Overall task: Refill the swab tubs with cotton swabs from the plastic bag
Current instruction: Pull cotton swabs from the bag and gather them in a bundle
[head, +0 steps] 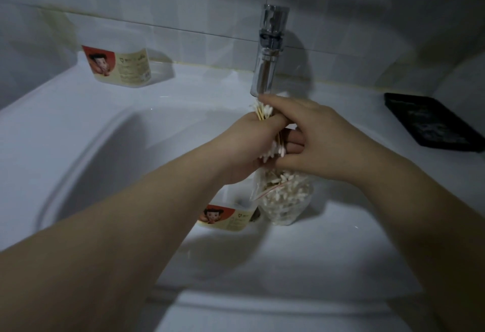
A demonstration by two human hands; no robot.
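Observation:
My left hand (248, 145) grips a bundle of cotton swabs (265, 111) upright over the basin; white tips stick out above and below the fist. My right hand (317, 137) lies against the bundle, its fingers curled on the swabs from the right. Under both hands a clear plastic bag (286, 198) full of swabs lies in the basin. A swab tub (231, 216) with a red cartoon label lies beside the bag, partly hidden by my left forearm. A second labelled tub (123, 68) stands on the sink's back left ledge.
A chrome tap (267, 51) rises just behind the hands, its spout right above the swab bundle. The white sink (91, 148) curves around everything. A dark flat tray (430, 124) rests on the right ledge. Tiled wall lies behind.

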